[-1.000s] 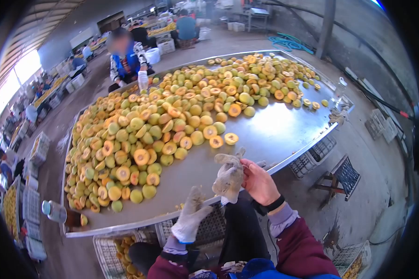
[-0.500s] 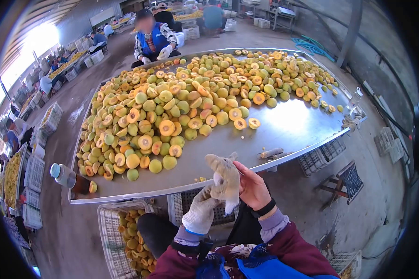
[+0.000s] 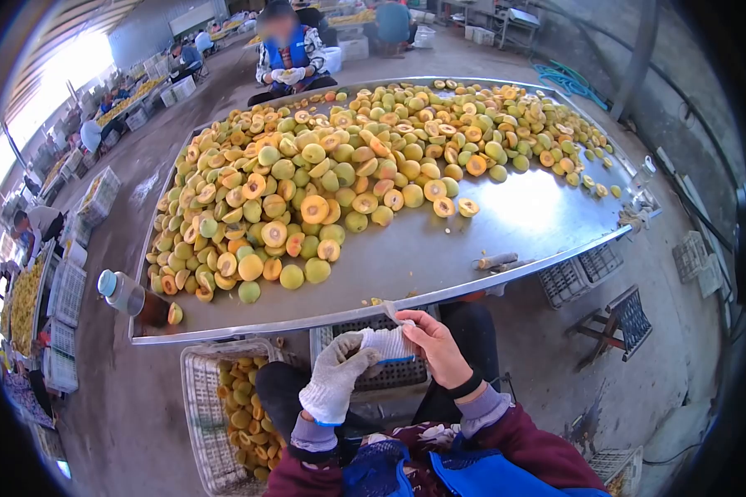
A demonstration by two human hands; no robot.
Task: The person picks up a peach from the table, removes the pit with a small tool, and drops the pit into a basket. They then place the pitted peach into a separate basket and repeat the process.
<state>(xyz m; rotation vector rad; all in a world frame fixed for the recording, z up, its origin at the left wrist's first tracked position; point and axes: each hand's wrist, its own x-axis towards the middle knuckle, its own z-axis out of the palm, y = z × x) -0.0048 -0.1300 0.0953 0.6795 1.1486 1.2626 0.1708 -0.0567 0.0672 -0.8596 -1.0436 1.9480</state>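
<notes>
Metal table; glove between left hand, right hand

Fruit on table; glove before it

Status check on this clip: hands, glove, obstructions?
Gloved left hand, bare right hand: both holding loose knit glove. Glove by metal table's near edge. Halved stone fruit piled farther back; nothing visibly blocking hands.

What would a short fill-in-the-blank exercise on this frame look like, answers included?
The left hand is gloved; the right hand is ____.
Between them, the hands hold an unworn ____.
The bottle at the near-left corner of the table has a ____ cap.

Missing words: bare; glove; blue.
</notes>
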